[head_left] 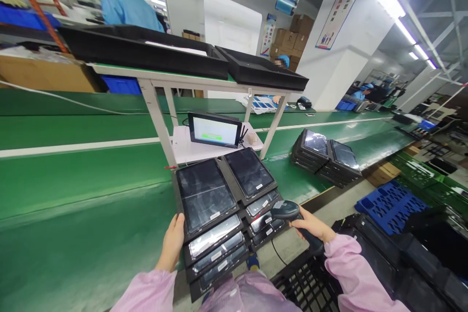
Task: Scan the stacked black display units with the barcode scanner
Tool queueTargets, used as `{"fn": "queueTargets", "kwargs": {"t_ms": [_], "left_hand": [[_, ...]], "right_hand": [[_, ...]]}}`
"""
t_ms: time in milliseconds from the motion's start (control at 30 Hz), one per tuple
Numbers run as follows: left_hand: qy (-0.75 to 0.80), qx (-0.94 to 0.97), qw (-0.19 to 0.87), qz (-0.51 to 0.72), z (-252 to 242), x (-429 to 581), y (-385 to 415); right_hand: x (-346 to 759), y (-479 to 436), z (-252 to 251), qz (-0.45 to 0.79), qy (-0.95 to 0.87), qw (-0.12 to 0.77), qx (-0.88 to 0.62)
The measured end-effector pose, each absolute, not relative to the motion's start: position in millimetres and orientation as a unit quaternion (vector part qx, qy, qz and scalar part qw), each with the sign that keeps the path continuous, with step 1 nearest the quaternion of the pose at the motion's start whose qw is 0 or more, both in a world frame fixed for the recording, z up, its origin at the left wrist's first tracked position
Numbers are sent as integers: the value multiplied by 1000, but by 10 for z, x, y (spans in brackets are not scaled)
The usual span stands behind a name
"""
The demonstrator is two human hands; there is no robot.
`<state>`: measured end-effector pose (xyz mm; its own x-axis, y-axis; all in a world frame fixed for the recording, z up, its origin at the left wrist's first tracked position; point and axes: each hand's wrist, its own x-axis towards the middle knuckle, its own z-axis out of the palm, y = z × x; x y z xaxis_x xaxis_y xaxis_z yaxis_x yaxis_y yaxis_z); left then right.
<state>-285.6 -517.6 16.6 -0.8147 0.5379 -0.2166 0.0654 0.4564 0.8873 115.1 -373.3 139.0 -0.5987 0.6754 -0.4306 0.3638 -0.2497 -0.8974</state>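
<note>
Two stepped stacks of black tablets in trays [219,204] lie at the near edge of the green conveyor belt [73,185]. My left hand [171,246] grips the left edge of the left stack, thumb on top, fingers closed round the tray edge. My right hand [310,226] is wrapped round the handle of a black barcode scanner [287,209], whose head hovers over the labelled edges of the right stack. A cable runs down from the scanner.
A small monitor [214,129] showing a green bar stands under a white frame shelf [161,78] carrying black trays [146,48]. Another tablet stack [325,156] lies to the right. Black crates [307,282] and a blue tray [391,204] sit below. Co-workers in blue work beyond.
</note>
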Motion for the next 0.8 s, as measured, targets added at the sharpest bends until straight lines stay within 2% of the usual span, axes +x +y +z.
{"fn": "queueTargets", "kwargs": {"t_ms": [333,567,800], "left_hand": [[799,150,294,503,275,-2827,-5193],[793,145,298,511,302,-2820,-5184],[796,142,296,508,289,-2815,-5188]], "right_hand": [[1094,-3588,1572,638,-637,82,-425],[1148,-3688,1317,656,-613,53,-437],[1171,-3894,1144,642,-574,87,-500]]}}
